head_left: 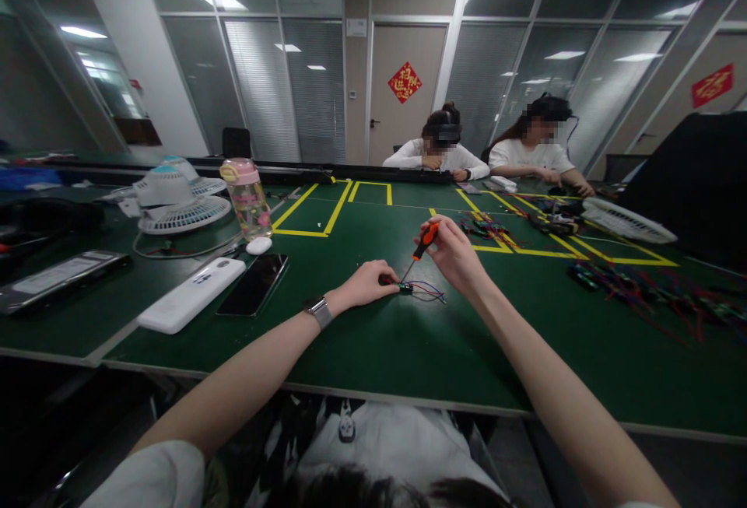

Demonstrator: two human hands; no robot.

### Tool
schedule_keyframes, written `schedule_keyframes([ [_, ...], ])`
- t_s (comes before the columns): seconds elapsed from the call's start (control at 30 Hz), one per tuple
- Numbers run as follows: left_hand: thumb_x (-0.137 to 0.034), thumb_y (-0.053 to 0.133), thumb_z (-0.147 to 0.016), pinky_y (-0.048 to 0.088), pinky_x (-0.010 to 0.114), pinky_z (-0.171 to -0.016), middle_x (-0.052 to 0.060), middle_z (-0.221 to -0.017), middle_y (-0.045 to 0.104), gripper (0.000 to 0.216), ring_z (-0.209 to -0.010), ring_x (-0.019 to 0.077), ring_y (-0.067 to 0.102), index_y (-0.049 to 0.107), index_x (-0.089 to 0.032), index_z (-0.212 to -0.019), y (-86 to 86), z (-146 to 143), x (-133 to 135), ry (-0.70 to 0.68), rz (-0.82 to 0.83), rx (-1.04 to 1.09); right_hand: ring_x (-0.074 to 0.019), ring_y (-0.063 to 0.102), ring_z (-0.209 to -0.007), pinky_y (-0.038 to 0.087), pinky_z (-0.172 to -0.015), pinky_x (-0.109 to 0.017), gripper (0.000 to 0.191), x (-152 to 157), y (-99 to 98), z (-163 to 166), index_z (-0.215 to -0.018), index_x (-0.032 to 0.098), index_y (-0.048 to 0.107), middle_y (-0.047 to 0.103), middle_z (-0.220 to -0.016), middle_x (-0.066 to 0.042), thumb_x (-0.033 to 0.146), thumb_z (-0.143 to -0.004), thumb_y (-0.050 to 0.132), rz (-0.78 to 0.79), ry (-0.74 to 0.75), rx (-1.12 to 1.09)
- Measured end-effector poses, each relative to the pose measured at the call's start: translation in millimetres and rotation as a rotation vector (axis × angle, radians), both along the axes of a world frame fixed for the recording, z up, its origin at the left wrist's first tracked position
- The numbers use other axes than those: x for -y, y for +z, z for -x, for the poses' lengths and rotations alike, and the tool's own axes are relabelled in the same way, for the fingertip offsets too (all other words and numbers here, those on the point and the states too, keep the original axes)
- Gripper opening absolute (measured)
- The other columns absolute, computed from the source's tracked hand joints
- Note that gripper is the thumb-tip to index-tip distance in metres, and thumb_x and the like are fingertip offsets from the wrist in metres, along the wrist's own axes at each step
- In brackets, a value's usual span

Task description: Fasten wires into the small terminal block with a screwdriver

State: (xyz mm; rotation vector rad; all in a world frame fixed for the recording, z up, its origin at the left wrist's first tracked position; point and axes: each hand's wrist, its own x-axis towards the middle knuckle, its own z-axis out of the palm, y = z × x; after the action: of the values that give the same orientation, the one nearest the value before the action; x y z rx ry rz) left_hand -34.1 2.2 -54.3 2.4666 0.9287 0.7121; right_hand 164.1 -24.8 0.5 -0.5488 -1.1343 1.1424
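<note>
My right hand grips an orange and black screwdriver by its handle, the shaft slanting down to the left. Its tip meets, or nearly meets, a small green circuit board on the green table. From the board, thin red, blue and black wires spread to the right. My left hand, with a watch on the wrist, has its fingers closed on the board's left end. The exact contact between tip and board is too small to make out.
On the left are a black phone, a white power bank, a pink-capped bottle and a white fan. Wired boards lie in piles at right. Yellow tape marks the green table. Two people sit across.
</note>
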Motion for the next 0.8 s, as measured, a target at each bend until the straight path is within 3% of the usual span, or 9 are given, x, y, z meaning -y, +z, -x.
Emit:
schedule_keyframes([
  [0.23,-0.029,0.069,-0.084,0.045,0.028,-0.078,0.004,-0.092,0.065,0.014,-0.085,0.0174,0.061,0.074,-0.018,-0.092,1.9,-0.2,1.7,-0.004,0.006,0.007,-0.0159,0.064,-0.084,0.051,-0.088,-0.035,0.026,0.3,0.3,-2.7,-0.096,0.03,0.068,0.068,-0.087,0.001,0.044,-0.075,0.074,0.009,0.027,0.029],
  [0.53,-0.03,0.069,-0.085,0.045,0.028,-0.078,0.004,-0.093,0.065,0.015,-0.086,0.018,0.061,0.074,-0.019,-0.094,1.5,0.3,0.3,-0.009,0.008,-0.002,-0.0143,0.061,-0.081,0.052,-0.087,-0.035,0.023,1.1,-0.5,-2.1,-0.089,0.03,0.067,0.066,-0.086,0.003,0.041,-0.072,0.078,0.014,0.01,0.015],
  [0.8,-0.028,0.069,-0.084,0.045,0.027,-0.078,0.004,-0.091,0.066,0.013,-0.085,0.0176,0.061,0.074,-0.018,-0.092,0.4,-0.5,0.2,-0.01,-0.009,0.011,-0.0133,0.063,-0.077,0.052,-0.076,-0.029,0.026,1.8,2.0,-1.1,-0.093,0.03,0.066,0.067,-0.082,0.003,0.041,-0.072,0.077,0.028,0.077,-0.042],
])
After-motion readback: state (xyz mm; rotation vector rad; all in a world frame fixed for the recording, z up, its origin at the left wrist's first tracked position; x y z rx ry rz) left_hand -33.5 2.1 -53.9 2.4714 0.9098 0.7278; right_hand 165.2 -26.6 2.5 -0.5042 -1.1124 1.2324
